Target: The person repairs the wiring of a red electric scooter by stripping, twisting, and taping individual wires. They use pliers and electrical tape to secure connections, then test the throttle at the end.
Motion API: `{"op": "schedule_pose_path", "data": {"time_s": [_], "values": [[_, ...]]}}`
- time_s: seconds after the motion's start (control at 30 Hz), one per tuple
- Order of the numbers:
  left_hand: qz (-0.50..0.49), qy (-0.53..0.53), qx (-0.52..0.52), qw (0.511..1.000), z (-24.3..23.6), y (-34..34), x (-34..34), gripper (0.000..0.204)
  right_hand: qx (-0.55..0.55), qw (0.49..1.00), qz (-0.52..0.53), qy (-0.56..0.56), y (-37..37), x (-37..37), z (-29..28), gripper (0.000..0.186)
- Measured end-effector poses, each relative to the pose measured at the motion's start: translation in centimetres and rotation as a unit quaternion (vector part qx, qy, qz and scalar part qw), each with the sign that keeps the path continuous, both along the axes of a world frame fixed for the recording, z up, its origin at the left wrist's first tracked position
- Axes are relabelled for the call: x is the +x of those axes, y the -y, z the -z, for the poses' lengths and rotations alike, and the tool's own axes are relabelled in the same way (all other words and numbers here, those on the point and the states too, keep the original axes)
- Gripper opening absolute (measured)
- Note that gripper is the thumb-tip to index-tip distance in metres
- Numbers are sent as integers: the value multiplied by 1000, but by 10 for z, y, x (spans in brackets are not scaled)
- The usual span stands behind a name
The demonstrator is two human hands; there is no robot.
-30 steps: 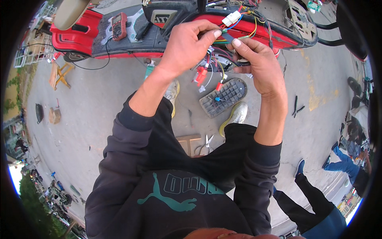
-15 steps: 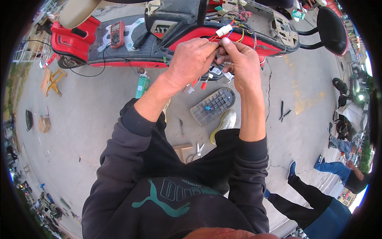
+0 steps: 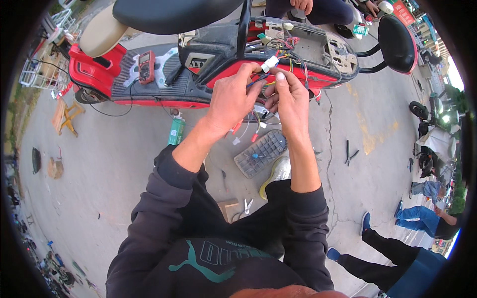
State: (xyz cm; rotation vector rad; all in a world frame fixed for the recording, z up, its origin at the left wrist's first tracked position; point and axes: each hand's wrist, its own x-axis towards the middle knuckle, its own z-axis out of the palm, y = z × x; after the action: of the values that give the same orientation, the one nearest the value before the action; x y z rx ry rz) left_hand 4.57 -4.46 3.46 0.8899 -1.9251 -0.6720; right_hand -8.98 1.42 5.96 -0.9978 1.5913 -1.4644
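Wiring [image 3: 259, 78] lies between the fingertips [image 3: 280, 77], just near of a white connector [image 3: 270, 63]; left hand [image 3: 232, 95] pinches it, right hand [image 3: 290, 102] curled closed, exact grip hidden. Far, open bay [image 3: 312, 43] of red scooter [image 3: 94, 67] holds cables [image 3: 290, 42].

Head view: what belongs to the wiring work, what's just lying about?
Wiring work, likely: coloured wires, white connector, red scooter, multimeter, pliers, scissors.
Just lying about, seemingly: green canister, wooden stool, brown block.
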Motion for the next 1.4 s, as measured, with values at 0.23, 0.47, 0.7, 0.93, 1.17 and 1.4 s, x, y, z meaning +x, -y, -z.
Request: {"op": "schedule_pose_path", "data": {"time_s": [0.23, 0.47, 0.7, 0.93, 1.17, 1.4], "values": [[43, -14, 123, 991, 5, 14, 6, 23, -1, 994, -45, 98, 4, -2, 19, 28], [194, -123, 365, 902, 6, 28, 4, 20, 70, 979, -101, 164, 7, -21, 4, 34], [214, -99, 405, 883, 10, 33, 8, 24, 113, 981, -108, 110, 8, -29, 3, 34], [194, -50, 392, 898, 2, 33, 12, 28, 66, 983, -118, 123, 2, -30, 7, 22], [133, -14, 253, 958, 9, 21, 3, 22, 30, 998, -53, 22, -5, -19, 5, 18], [60, -5, 152, 987, 13, 3, 2, 21, -26, 940, 80, -330, 0, 21, 5, 20]]}}
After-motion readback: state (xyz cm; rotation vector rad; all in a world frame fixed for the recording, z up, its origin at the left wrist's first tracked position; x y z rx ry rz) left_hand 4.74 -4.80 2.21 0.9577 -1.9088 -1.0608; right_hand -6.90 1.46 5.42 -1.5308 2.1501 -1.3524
